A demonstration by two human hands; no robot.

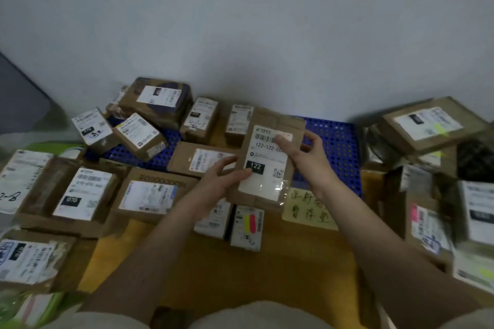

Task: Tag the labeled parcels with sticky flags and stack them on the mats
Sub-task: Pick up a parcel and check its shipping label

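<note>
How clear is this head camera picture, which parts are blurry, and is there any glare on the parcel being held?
Head view: the held parcel is fairly sharp, its "122" label readable; a small glare patch shows on the clear tape near its lower edge; the parcels at the far right and lower left are smeared; wide-angle distortion bends the edges; lighting is dim and even, with soft shadows at the wall.

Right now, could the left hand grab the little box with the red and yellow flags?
Probably not yet. The left hand grips the "122" parcel along with the right hand. The flagged box lies uncovered just below, so once it lets go, the way looks free.
</note>
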